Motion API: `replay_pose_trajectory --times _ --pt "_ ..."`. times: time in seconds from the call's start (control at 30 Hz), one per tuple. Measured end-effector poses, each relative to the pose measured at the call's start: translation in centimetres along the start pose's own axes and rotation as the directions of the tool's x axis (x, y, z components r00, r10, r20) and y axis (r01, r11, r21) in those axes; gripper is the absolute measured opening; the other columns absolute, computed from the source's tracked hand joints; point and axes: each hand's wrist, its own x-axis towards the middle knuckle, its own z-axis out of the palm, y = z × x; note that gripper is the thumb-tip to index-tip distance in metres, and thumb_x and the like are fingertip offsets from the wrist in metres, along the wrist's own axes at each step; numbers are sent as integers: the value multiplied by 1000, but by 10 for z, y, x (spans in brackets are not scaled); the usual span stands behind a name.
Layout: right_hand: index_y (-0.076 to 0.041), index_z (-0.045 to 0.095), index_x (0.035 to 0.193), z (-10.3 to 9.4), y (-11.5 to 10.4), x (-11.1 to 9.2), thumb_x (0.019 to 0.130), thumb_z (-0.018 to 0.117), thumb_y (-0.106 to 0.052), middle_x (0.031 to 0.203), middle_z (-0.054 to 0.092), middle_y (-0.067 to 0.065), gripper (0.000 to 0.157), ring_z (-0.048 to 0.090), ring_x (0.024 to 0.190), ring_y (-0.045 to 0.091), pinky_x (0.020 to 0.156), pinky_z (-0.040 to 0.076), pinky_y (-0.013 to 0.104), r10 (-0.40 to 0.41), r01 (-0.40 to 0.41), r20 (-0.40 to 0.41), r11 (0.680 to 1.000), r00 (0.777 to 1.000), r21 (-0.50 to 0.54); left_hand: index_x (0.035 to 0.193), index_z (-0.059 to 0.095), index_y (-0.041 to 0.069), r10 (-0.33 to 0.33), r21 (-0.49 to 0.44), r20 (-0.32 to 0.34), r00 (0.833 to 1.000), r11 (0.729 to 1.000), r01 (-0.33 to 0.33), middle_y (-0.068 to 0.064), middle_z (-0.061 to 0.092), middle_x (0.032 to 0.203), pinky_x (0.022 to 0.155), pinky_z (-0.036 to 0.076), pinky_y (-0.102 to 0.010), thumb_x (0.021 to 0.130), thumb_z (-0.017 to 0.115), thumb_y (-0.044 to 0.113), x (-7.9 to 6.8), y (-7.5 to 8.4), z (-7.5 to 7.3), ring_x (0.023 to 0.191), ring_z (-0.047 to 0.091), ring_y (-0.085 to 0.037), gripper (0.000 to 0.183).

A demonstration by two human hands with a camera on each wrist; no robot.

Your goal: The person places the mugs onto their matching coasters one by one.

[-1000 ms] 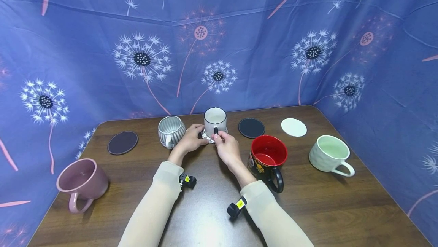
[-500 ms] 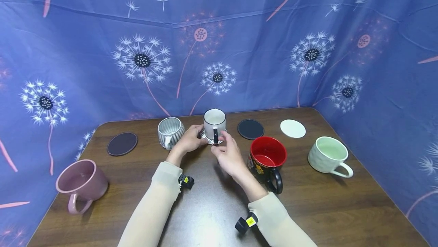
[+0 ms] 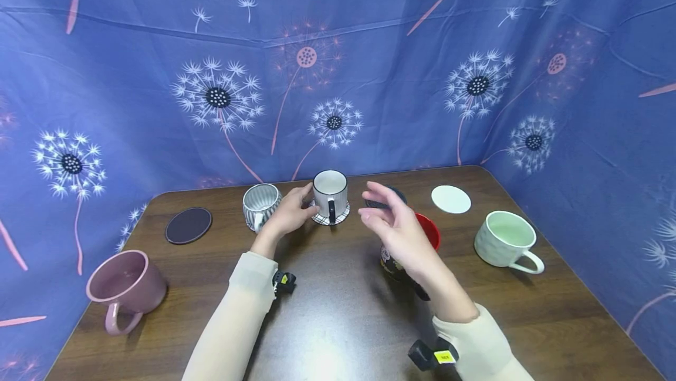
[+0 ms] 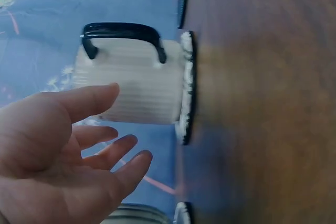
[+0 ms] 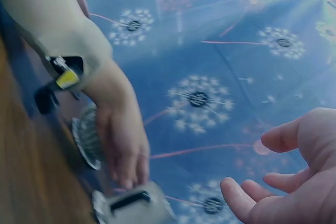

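Observation:
A white ribbed mug [image 3: 323, 198] with a black rim and black handle stands upright on a black-and-white patterned coaster [image 3: 340, 217] at the back middle. Beside its left side is my left hand [image 3: 289, 212], fingers spread and holding nothing; in the left wrist view the thumb overlaps the mug [image 4: 142, 90]. My right hand [image 3: 404, 237] hovers over the red-and-black mug [image 3: 430, 231], fingers loosely bent with nothing between them, hiding much of that mug. Just left of my left hand sits a grey fluted mug [image 3: 259, 200] on its own coaster.
A mauve mug [image 3: 127, 281] stands at the left, a pale green mug [image 3: 502, 243] at the right. Dark round coasters lie at the back left [image 3: 188, 226] and partly behind my right hand [image 3: 398, 194]. A white coaster [image 3: 451, 199] lies at the back right, before a blue cloth [image 3: 391, 105].
My right hand has let go of the white mug's handle and moved right, over the red-and-black mug. The left hand has drawn slightly leftward, uncovering more of the patterned coaster.

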Motion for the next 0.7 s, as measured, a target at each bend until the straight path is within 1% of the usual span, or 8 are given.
replay_pose_trajectory --times 0.1,0.17,0.27,0.37,0.4,0.47,0.57,0.7 --pt "-12 44 160 -19 -7 -8 106 61 -7 154 53 12 58 64 132 28 104 52 23 -28 27 -24 1000 999 -10 164 32 -3 1 -16 -17 1000 1000 -1 -29 42 161 124 34 -55 104 65 19 -3 7 -7 149 42 -45 73" --pt "-12 44 160 -30 -10 -13 107 60 -9 154 54 11 55 65 131 25 102 51 18 -39 38 -36 999 999 -24 165 32 -1 -1 -23 -29 1000 1000 0 -28 41 162 121 38 -56 105 64 20 -6 11 -13 146 46 -47 71" --pt "-14 45 160 -45 -12 -18 108 59 -13 153 55 9 53 67 127 16 101 52 17 -42 40 -50 998 998 -49 165 33 1 -1 -34 -48 999 999 -1 -27 40 162 118 43 -56 106 63 21 -10 18 -19 141 51 -48 70" --pt "-14 45 160 -57 -12 -23 109 58 -13 152 55 9 52 69 122 9 99 55 19 -64 60 -70 996 996 -59 165 34 3 12 -48 -88 996 999 -16 -26 42 161 118 43 -54 106 64 20 -15 26 -27 141 51 -47 69" --pt "-13 46 159 -60 -12 -25 109 58 -13 151 55 9 52 69 121 9 98 55 20 -74 69 -78 996 994 -58 165 34 3 18 -56 -107 994 998 -25 -26 43 160 118 43 -54 105 64 19 -16 29 -30 141 51 -46 69" --pt "-13 47 159 -66 -12 -28 109 58 -13 148 56 7 51 70 118 8 96 57 20 -92 86 -100 994 991 -61 165 36 4 40 -76 -143 989 996 -52 -24 46 158 119 43 -52 104 66 17 -20 35 -35 141 51 -44 69" --pt "-13 49 158 -73 -12 -33 109 59 -13 145 58 5 50 71 117 7 96 56 18 -109 102 -128 993 986 -60 165 38 8 75 -94 -180 981 991 -93 -20 49 156 119 44 -48 103 68 17 -23 43 -40 142 52 -38 69" --pt "-12 49 157 -81 -10 -38 109 60 -12 143 59 4 50 71 116 6 97 55 17 -123 113 -155 991 980 -69 164 42 13 139 -75 -216 966 985 -158 -15 52 154 118 45 -46 102 70 16 -25 53 -42 142 53 -34 68"
